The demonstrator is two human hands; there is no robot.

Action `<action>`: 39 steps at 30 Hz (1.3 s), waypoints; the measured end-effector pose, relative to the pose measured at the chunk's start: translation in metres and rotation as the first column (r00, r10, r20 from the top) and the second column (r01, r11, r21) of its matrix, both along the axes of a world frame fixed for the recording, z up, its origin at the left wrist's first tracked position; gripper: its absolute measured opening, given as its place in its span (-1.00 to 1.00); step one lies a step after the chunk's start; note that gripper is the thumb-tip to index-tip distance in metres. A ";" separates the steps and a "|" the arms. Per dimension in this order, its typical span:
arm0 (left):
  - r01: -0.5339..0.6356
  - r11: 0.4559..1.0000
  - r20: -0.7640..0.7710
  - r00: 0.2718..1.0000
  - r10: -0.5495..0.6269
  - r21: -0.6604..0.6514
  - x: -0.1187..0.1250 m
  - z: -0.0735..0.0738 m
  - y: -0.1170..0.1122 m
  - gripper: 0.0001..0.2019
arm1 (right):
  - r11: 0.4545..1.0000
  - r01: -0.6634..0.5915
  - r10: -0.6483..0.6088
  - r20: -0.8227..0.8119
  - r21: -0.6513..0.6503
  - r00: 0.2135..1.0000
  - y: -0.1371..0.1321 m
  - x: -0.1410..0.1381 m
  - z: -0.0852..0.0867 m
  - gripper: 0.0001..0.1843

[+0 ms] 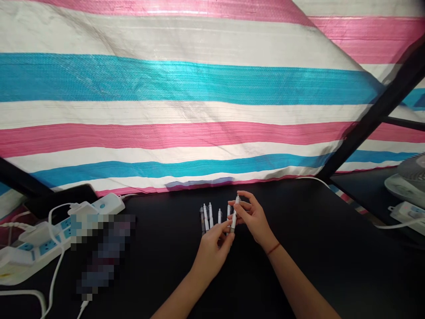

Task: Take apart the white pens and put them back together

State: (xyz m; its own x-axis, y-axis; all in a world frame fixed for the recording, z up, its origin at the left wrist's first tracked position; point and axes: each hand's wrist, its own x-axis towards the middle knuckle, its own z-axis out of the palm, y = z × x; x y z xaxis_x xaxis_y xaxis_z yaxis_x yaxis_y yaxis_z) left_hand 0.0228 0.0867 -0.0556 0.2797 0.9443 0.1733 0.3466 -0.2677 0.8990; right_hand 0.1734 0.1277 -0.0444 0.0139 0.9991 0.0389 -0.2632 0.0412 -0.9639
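Between my two hands is a white pen (234,218), held tilted above the black table. My left hand (214,248) pinches its lower, greyish end. The fingers of my right hand (254,219) close around its upper part, near the clicker. Behind my left hand, several pens lie side by side: a dark one (202,220) at the left end, white ones (210,215) beside it, and a shorter-looking white pen (219,215) partly covered by my hand. Another pen (229,210) shows just behind the held one, partly hidden by my fingers.
A white power strip (109,204) with plugs and cables runs along the left. A pixelated, blurred object (108,257) lies beside it. A striped sheet (199,84) hangs behind the black table (332,248). At right stand a dark post (361,128) and a fan (410,177).
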 end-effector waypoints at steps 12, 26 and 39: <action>-0.001 1.000 0.004 1.000 0.001 0.016 -0.001 0.000 0.000 -0.67 | 1.000 0.004 -0.004 0.038 0.006 0.999 0.000 -0.001 0.000 -0.49; -0.001 0.999 -0.026 1.000 0.002 0.040 -0.002 0.003 0.001 -0.67 | 1.000 0.011 -0.011 0.018 0.005 1.000 0.000 -0.002 0.003 -0.39; -0.001 1.000 -0.005 1.000 0.001 0.020 0.001 -0.001 -0.003 -0.68 | 0.999 0.031 -0.033 0.054 0.045 0.998 0.000 0.002 -0.001 -0.54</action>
State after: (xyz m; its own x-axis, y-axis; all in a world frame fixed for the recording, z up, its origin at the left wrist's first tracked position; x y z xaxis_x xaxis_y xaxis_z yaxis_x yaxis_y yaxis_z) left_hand 0.0237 0.0842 -0.0568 0.2801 0.9408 0.1912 0.3516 -0.2858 0.8915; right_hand 0.1750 0.1281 -0.0452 0.0427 0.9955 0.0841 -0.2078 0.0911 -0.9739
